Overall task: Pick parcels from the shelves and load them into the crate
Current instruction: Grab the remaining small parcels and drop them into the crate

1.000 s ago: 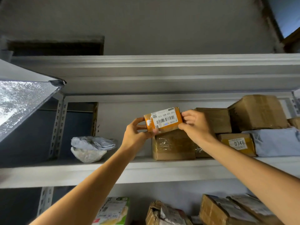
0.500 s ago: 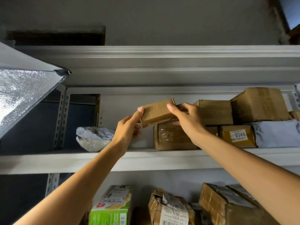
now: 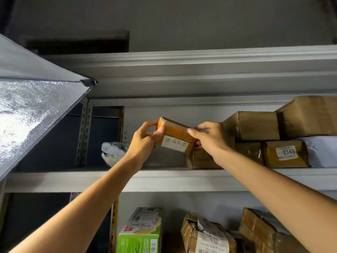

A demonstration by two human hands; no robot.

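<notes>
A small orange-brown taped parcel with a white label on its lower face is held in the air in front of the upper shelf. My left hand grips its left end, thumb on the front. My right hand pinches its right end. The parcel is tilted, its right end lower. Below and behind it a brown taped box stands on the shelf, partly hidden by my right wrist. No crate is in view.
To the right on the shelf lie stacked brown boxes, a box labelled 0346 and a grey mailer. A white bag sits at the left. The lower shelf holds a green carton and brown parcels. A metal panel juts out at the left.
Both hands have turned the small parcel over: its label faced me, then its plain side, and now the label is on the lower face. The parcel has drifted slightly left off the stack.
</notes>
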